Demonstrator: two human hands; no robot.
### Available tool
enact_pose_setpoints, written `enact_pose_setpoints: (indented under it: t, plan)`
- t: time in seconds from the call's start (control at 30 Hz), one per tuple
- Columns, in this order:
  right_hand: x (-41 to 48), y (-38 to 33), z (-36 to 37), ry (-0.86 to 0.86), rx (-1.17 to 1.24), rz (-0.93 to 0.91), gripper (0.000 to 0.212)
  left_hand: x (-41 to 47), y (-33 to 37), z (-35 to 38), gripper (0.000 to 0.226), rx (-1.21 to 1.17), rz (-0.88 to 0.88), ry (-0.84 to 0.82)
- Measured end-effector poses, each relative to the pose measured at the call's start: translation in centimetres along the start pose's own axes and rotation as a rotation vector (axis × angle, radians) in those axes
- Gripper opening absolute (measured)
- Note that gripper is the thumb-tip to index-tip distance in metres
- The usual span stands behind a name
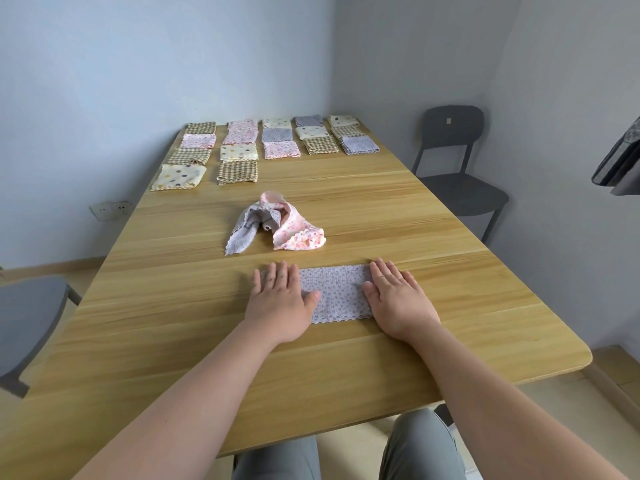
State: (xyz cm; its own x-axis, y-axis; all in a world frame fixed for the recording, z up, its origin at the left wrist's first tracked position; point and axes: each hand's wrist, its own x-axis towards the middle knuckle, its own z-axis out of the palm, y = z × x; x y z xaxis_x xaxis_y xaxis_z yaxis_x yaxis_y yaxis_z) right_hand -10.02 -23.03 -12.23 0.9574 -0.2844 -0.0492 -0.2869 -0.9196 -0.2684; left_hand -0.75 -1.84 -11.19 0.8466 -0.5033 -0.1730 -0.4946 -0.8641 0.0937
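Hands (left [277,306], right [398,299]) press flat on lilac cloth [337,292].

head-worn view, down over near table [450,271]

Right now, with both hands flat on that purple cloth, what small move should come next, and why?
Probably fold it in half sideways, one end over the other. The purple cloth lies as a wide strip, pressed flat under the left hand and right hand, while the folded cloths at the far end are small squares.
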Motion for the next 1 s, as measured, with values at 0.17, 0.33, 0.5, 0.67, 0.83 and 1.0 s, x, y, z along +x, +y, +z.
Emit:
enact_pose_setpoints:
  t: [0.17, 0.33, 0.5, 0.67, 0.83, 1.0]
  plan:
    - [-0.2, 0.7, -0.2, 0.149, 0.148, 0.156, 0.062, 0.8, 4.4, 0.1, 0.078, -0.051, 0.151, 0.085]
    - [0.1, 0.8, -0.1, 0.122, 0.066, 0.18, 0.063, 1.4, 5.6, 1.2, 0.088, -0.006, 0.186, 0.03]
    - [0.2, 0.5, -0.3, 0.158, 0.089, 0.195, 0.056, 1.3, 5.6, 0.9, 0.102, 0.021, 0.177, -0.008]
    - [0.6, -0.5, -1.3, 0.267, 0.197, 0.238, 0.031, 1.0, 5.6, 0.8, 0.118, 0.014, 0.178, -0.003]
    - [1.0, -2.5, -3.2, 0.233, 0.499, 0.253, 0.026, 1.2, 5.6, 1.1, 0.131, -0.036, 0.178, 0.026]
    - [1.2, -4.0, -4.7, 0.255, 0.637, 0.229, 0.02, 1.1, 5.7, 1.2, 0.132, -0.03, 0.176, 0.043]
